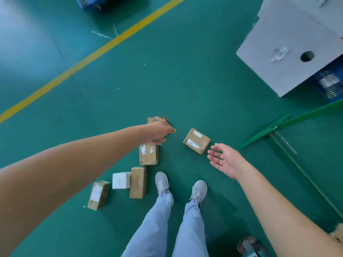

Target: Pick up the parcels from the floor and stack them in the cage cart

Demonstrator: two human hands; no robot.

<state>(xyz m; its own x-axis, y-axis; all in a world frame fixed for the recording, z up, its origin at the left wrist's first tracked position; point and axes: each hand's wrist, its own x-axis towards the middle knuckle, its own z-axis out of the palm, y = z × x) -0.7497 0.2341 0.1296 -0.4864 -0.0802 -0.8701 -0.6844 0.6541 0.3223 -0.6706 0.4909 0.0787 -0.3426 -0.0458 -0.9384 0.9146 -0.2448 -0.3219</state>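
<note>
Floor stock: 6 parcels on green floor (185,71). Tilted brown parcel (197,141) lies apart, between both hands. Far parcel (156,119) sits partly hidden behind the left hand (159,133). Upright brown parcel (148,154), long brown parcel (138,182), white parcel (121,180) and labelled parcel (98,194) cluster left of the shoes. Left hand: fingers extended, grasping nothing. Right hand (225,160): palm up, released, just beside the tilted parcel. Cage cart: not identifiable. Advice: clasp the tilted parcel on 2 opposite sides, lift level.
</note>
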